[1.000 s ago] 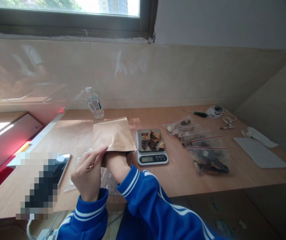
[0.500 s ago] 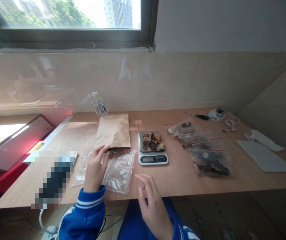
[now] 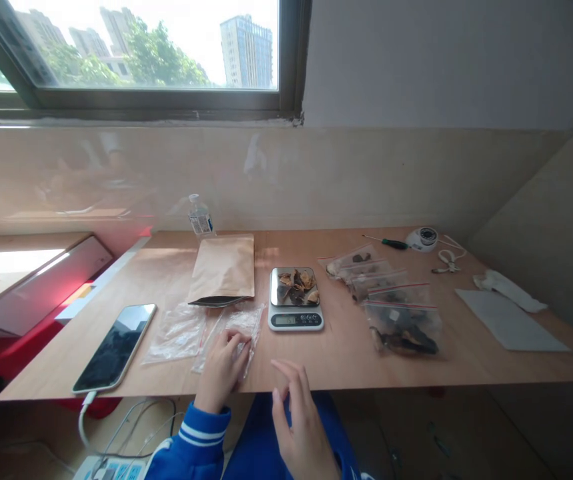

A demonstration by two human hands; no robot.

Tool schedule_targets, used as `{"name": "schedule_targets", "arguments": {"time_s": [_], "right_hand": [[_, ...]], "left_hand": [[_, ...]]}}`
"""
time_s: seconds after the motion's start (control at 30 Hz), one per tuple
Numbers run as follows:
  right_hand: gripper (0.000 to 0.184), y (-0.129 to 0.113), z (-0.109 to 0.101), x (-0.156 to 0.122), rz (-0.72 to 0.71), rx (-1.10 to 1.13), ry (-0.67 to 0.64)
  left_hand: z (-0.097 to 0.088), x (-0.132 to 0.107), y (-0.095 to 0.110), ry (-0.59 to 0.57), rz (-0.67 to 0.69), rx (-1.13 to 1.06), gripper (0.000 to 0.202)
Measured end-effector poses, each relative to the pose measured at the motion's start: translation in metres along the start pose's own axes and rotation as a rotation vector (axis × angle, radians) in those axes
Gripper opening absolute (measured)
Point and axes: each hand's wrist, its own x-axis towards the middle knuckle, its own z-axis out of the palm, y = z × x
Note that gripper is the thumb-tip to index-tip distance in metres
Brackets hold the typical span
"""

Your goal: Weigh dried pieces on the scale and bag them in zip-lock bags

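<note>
Fingers of your left hand [image 3: 222, 369] lie loosely curled on the empty clear plastic zip bag [image 3: 231, 335], pressing it to the wooden table [image 3: 346, 347] before the small digital scale [image 3: 295, 307]. Your right hand [image 3: 300, 421] hovers open, fingers spread, holding nothing.

Tan wooden table [image 3: 346, 347]; pale beige wall panel behind it, under a dark window frame. Kraft-brown paper pouch [image 3: 223, 269] with a dark opening at its near end. Clear plastic bags [image 3: 229, 330], colourless, one with a thin red seal strip, under the left hand [image 3: 221, 370]. Sleeve [image 3: 193, 443] was bright blue with white stripes at the cuff. Scale [image 3: 295, 307] showed a silver platform, black panel and grey display, carrying brown and tan dried pieces [image 3: 296, 283]. Filled bags [image 3: 386, 300] were clear with red seal lines and dark brown contents. Phone [image 3: 115, 347] black, white cable. Screwdriver [image 3: 389, 243] had a green handle. Bottle [image 3: 199, 217] clear with a white cap.
</note>
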Motion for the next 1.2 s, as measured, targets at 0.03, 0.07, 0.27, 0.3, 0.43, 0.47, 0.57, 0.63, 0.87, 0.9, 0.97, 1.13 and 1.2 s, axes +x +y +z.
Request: {"name": "schedule_targets", "arguments": {"time_s": [0.03, 0.07, 0.27, 0.3, 0.43, 0.47, 0.57, 0.63, 0.87, 0.9, 0.97, 1.13, 1.2], "right_hand": [[0.038, -0.001, 0.0, 0.0, -0.012, 0.003, -0.008], [0.039, -0.003, 0.001, 0.0, -0.022, 0.007, -0.016], [0.039, -0.005, 0.0, -0.001, -0.004, 0.038, -0.045], [0.039, -0.005, -0.001, -0.001, 0.008, 0.046, -0.05], [0.033, -0.003, 0.005, 0.005, 0.073, 0.094, -0.05], [0.03, -0.003, 0.008, 0.008, 0.11, 0.109, -0.03], [0.025, -0.002, 0.023, 0.019, 0.256, 0.173, 0.083], [0.028, -0.003, 0.033, 0.028, 0.333, 0.246, 0.137], [0.036, -0.009, 0.029, 0.057, 0.394, 0.566, 0.027], [0.036, -0.008, 0.027, 0.06, 0.393, 0.629, 0.008], [0.035, -0.006, 0.022, 0.065, 0.411, 0.747, -0.025], [0.03, -0.001, 0.017, 0.071, 0.465, 0.832, -0.02], [0.028, 0.0, 0.015, 0.071, 0.473, 0.827, -0.008]], "left_hand": [[0.001, 0.0, 0.001, 0.012, -0.013, -0.002, 0.021], [0.001, 0.0, 0.003, 0.02, -0.024, 0.003, 0.021], [0.006, 0.001, 0.011, 0.033, -0.056, 0.042, 0.02], [0.006, 0.002, 0.012, 0.039, -0.067, 0.029, 0.02], [0.008, -0.002, 0.026, 0.095, -0.194, -0.071, 0.021], [0.008, -0.005, 0.032, 0.121, -0.249, -0.117, 0.02], [0.008, -0.019, 0.055, 0.206, -0.378, -0.298, 0.018], [0.007, -0.027, 0.068, 0.198, -0.39, -0.444, 0.021], [0.0, -0.027, 0.082, 0.247, -0.292, -0.591, 0.027], [-0.001, -0.024, 0.081, 0.255, -0.28, -0.566, 0.029], [-0.004, -0.019, 0.079, 0.285, -0.26, -0.49, 0.036], [-0.008, -0.011, 0.071, 0.359, -0.129, -0.299, 0.035], [-0.009, -0.012, 0.066, 0.361, -0.076, -0.292, 0.029]]}}
